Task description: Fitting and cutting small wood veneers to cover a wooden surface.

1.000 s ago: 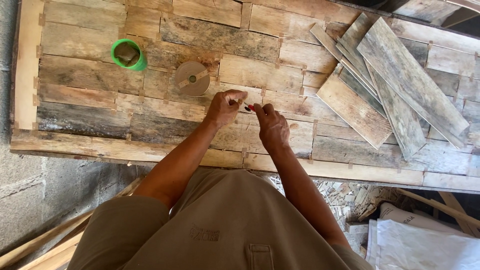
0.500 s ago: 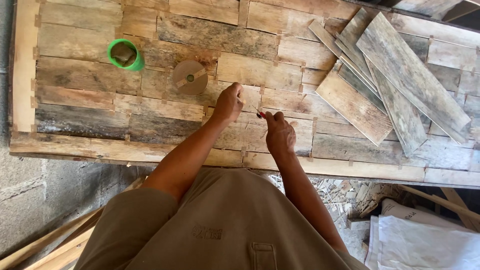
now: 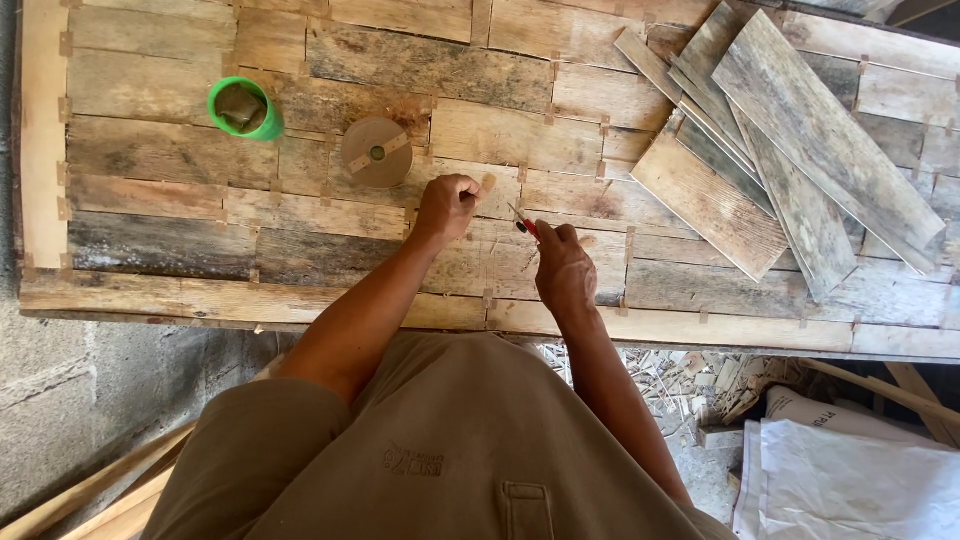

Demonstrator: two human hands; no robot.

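My left hand point(image 3: 447, 203) is closed on a small strip of brown paper tape point(image 3: 487, 185) that sticks out to the right of the fingers, just above the board. My right hand point(image 3: 562, 268) grips a small red-handled cutting tool point(image 3: 522, 222), its tip pointing up-left toward the strip. Both hands hover over a large panel of weathered wood planks point(image 3: 390, 60) joined with tape pieces. A brown tape roll point(image 3: 377, 152) lies flat just up-left of my left hand. A green cup point(image 3: 243, 107) stands farther left.
A loose pile of grey planks point(image 3: 790, 130) lies fanned on the panel's right side. Below the panel's near edge are wood scraps point(image 3: 700, 385), a white sack point(image 3: 850, 480) at lower right, wooden slats point(image 3: 90, 495) at lower left and a concrete wall point(image 3: 70, 400).
My left hand has shifted slightly right and closed on the tape strip. My right hand with the red tool has moved a little away from it, tip still toward the strip.
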